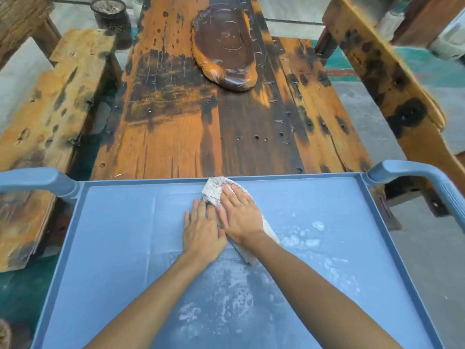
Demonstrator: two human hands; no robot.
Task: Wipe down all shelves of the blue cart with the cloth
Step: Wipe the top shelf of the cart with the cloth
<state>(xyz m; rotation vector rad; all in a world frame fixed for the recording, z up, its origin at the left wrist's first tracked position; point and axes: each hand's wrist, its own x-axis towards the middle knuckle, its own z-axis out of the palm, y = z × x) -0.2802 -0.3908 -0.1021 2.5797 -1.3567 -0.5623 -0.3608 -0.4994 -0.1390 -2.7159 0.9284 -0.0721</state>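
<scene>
Old wooden planks (pixel 191 117), orange with dark stains, are stretching away behind the blue cart (pixel 118 248), and a dark oval slab (pixel 225 49) is lying on them far from the hands. Wooden benches are standing on both sides.

Only the top shelf of the cart is showing; the lower shelves are hidden under it, so I cannot tell how they look.

Someone is pressing a pale cloth (pixel 214 191) flat on this shelf, close to the far rim. Their right hand (pixel 239 212) is lying on top of the cloth with straight, spread fingers, likely so the whole cloth is rubbing the shelf at once. Their left hand (pixel 202 235) is lying flat just beside it, fingers straight too, with its fingertips touching the cloth edge. It is probably helping to push and keeping the cloth from bunching up.

White soapy foam (pixel 302 239) is sitting on the shelf nearer the person and off to the right. The left part is looking smooth and clean. I think the foamy part is needing a wipe next, and then the shelves below.
</scene>
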